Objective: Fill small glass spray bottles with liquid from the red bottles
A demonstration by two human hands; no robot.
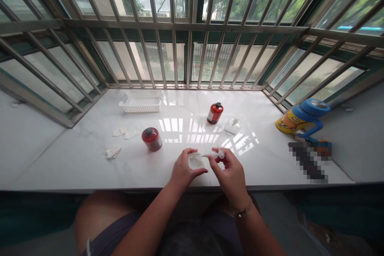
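Observation:
Near the front edge of the sill, my left hand (183,169) has its thumb and fingers closed around a small clear square container (196,161). Whitish, see-through contents show inside it. My right hand (230,171) pinches a translucent plastic dropper (215,154), which lies nearly level with its thin tip pointing left at the container's rim. Whether the tip touches the rim, I cannot tell. Ahead and to the left stands a dark red bottle (151,139) with a black cap. A second red bottle (215,113) stands farther off to the right.
A white perforated basket (142,107) sits at the back left, with crumpled white tissues (113,152) nearer me. A small clear object (233,125) lies beside the far bottle. At right are a blue and yellow flask (295,118) and a pixelated dark item (309,160). Metal bars (187,28) enclose the sill.

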